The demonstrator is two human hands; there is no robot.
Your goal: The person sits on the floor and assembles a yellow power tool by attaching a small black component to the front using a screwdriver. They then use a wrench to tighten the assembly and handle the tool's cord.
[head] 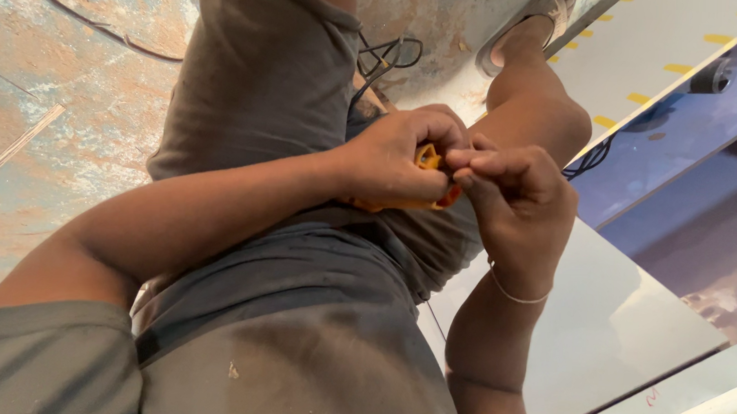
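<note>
Grey shorts [298,343] filling foreground. Left hand [394,163] clamping small orange plastic piece [426,158]; right hand [520,200] pinching its edge. Probably light, stiff; edges giving best purchase.

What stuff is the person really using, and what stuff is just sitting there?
In use:
- small orange and yellow thing, clasped in the left hand
- right hand, fingertips pinching at it

Just lying about:
- black cable on the stained floor
- glossy tiles at the right
- dark round thing on a far tile
</note>
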